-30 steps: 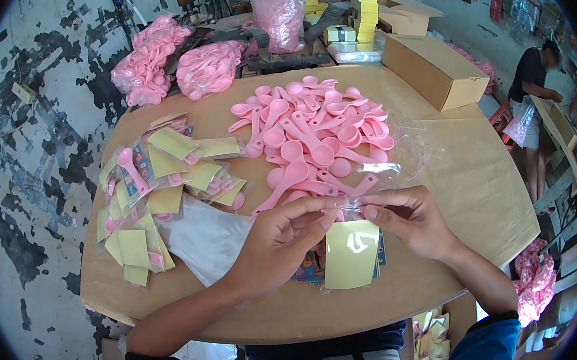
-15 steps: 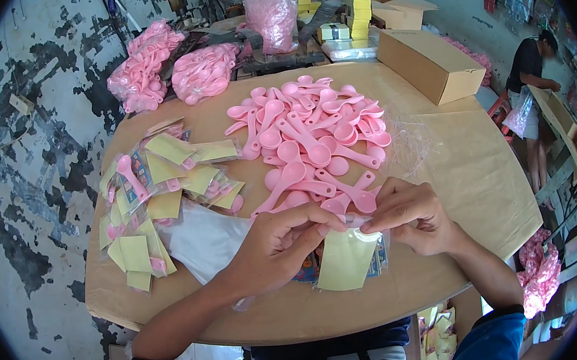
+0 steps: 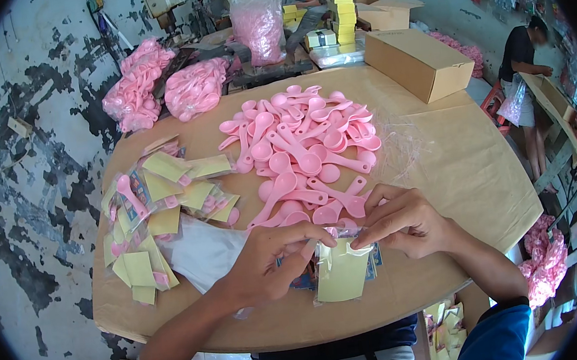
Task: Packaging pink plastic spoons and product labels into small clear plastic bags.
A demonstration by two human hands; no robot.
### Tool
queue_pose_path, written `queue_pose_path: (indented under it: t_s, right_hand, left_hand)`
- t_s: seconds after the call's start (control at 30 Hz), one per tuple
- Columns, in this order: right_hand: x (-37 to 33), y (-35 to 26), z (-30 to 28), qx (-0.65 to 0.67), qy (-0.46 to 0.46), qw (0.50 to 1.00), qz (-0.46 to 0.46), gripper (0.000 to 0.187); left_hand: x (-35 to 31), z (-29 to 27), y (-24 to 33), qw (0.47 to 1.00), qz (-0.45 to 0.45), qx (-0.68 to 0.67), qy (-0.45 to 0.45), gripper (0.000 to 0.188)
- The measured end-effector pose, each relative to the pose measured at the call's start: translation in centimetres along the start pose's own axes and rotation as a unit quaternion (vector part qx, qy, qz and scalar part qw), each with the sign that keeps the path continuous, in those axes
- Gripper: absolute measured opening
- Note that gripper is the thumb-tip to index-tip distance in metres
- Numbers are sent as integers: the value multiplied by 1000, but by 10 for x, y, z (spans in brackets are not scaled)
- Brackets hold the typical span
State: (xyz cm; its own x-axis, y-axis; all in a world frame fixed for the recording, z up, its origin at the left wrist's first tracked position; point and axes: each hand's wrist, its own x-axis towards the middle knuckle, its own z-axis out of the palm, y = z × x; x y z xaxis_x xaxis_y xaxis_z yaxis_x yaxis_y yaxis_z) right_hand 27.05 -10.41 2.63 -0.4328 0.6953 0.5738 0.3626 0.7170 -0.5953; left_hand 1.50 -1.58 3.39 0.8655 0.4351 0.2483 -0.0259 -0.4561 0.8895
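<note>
Both my hands hold a small clear plastic bag with a pale yellow card in it. At the bag's top left corner, my left hand pinches the plastic between thumb and fingers. My right hand pinches the top right corner. The bag's upper edge looks creased and shiny between them. Partly hidden under the bag and my left hand lie several blue printed cards. Just beyond my fingers spreads a loose pile of pink measuring spoons.
Filled bags with yellow cards lie heaped at left, beside white plastic sheeting. Bulging bags of pink spoons sit at the far left edge. A closed cardboard box stands far right. Another person stands beyond the table.
The whole view has shifted slightly, so the table sits a little lower and further left. My hands keep their pinch on the bag's top, with the fingers slightly lower along it.
</note>
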Motion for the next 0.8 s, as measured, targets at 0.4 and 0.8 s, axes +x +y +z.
queue_pose_path:
  t_s: [0.4,0.8]
  right_hand:
    - [3,-6,-13,-149,12,987,-56,37]
    - [104,-39,55,-148,-24,985,90,19]
  left_hand:
    - [0,8,13,984,-125,-123,11,29]
    - [-33,-180,33,915,62,56,394,35]
